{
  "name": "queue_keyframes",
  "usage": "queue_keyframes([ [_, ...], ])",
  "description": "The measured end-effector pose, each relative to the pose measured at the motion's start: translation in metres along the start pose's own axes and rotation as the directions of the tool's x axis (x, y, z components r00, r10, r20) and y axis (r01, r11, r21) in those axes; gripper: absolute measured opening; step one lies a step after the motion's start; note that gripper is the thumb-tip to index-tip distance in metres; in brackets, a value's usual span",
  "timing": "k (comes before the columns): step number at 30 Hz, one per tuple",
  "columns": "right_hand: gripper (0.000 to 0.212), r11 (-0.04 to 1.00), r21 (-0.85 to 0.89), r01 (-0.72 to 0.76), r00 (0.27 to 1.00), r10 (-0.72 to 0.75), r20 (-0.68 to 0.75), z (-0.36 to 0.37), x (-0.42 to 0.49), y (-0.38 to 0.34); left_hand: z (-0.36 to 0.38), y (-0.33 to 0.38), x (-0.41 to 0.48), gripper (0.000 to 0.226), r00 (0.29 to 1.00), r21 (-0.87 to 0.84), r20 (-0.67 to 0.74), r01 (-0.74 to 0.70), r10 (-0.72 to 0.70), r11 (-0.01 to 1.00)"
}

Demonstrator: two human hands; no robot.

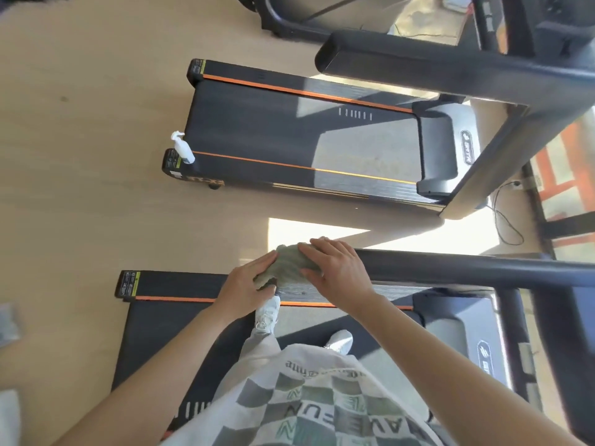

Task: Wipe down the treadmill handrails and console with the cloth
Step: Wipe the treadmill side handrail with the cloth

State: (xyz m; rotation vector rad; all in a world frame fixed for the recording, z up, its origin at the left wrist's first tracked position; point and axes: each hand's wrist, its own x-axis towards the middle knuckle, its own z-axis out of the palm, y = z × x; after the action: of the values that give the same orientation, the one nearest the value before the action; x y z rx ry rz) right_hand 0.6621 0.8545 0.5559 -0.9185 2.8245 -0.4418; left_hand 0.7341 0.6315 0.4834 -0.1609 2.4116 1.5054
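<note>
Floor (80, 204) of pale wood fills the view, sunlit in a patch at centre. At 12 o'clock lies a second treadmill (257, 133), black with orange stripes. The near treadmill (167, 333) takes the 6 o'clock half, and the person is standing on its belt. Its dark handrail (450, 268) runs from the centre out toward 3 o'clock. And here's the action: the green cloth (289, 265) is bunched over the rail's free end, dead centre. The right hand (338, 272) lies over it from the 3 o'clock side, fingers fairly straight, pressing it onto the rail. The left hand (248, 289) closes its grip on the cloth's 9 o'clock end, thumb tucked beneath. A white spray bottle (183, 149) stands at 10 o'clock on the far treadmill's rear corner.
</note>
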Motion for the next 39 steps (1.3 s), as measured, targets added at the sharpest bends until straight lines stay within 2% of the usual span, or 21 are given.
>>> queue_keyframes([
  [4,0.046,0.999,-0.038,-0.011,0.995,0.014,0.102,0.000,0.014,-0.016,0.000,0.006,0.004,0.047,0.979,-0.303,0.112,0.195,-0.168,0.933],
  [7,0.046,0.999,-0.042,-0.011,0.979,0.019,0.202,-0.003,0.025,-0.024,0.003,0.010,0.014,0.062,0.968,-0.395,0.150,0.246,-0.202,0.885],
  [9,0.049,0.999,-0.037,-0.035,0.946,0.045,0.320,-0.009,0.035,-0.024,0.005,0.012,0.021,0.062,0.963,-0.422,0.166,0.263,-0.212,0.868],
  [12,0.050,0.992,-0.039,-0.123,0.884,0.128,0.450,-0.021,0.047,-0.012,0.003,0.021,0.036,0.027,0.945,-0.471,0.221,0.322,-0.243,0.821],
  [14,0.047,0.987,-0.045,-0.154,0.863,0.156,0.480,-0.026,0.047,0.001,-0.001,0.029,0.045,0.023,0.935,-0.438,0.274,0.329,-0.224,0.836],
  [17,0.045,0.971,-0.029,-0.238,0.832,0.219,0.509,-0.035,0.038,0.020,-0.007,0.040,0.061,0.033,0.907,-0.344,0.379,0.319,-0.181,0.883],
  [21,0.043,0.930,0.023,-0.367,0.769,0.289,0.570,-0.055,0.026,0.051,-0.009,0.064,0.092,0.037,0.834,-0.107,0.514,0.291,-0.198,0.951],
  [24,0.039,0.896,0.089,-0.434,0.736,0.296,0.608,-0.068,0.018,0.077,-0.001,0.089,0.113,0.043,0.770,0.095,0.607,0.175,-0.196,0.980],
  [26,0.035,0.879,0.137,-0.457,0.728,0.281,0.625,-0.077,0.015,0.095,0.011,0.107,0.124,0.034,0.745,0.166,0.646,0.075,-0.166,0.983],
  [29,0.033,0.870,0.180,-0.460,0.723,0.249,0.645,-0.088,0.009,0.125,0.034,0.130,0.136,0.030,0.717,0.224,0.682,-0.017,-0.144,0.974],
  [35,0.030,0.873,0.253,-0.418,0.705,0.136,0.696,-0.100,0.001,0.187,0.075,0.157,0.151,0.037,0.679,0.242,0.709,0.017,-0.189,0.970],
  [37,0.033,0.850,0.318,-0.420,0.697,0.078,0.713,-0.098,0.007,0.196,0.082,0.165,0.157,0.043,0.684,0.240,0.696,0.064,-0.218,0.969],
  [39,0.032,0.865,0.354,-0.355,0.686,-0.017,0.728,-0.093,0.014,0.199,0.084,0.170,0.162,0.037,0.729,0.214,0.647,0.109,-0.224,0.971],
])
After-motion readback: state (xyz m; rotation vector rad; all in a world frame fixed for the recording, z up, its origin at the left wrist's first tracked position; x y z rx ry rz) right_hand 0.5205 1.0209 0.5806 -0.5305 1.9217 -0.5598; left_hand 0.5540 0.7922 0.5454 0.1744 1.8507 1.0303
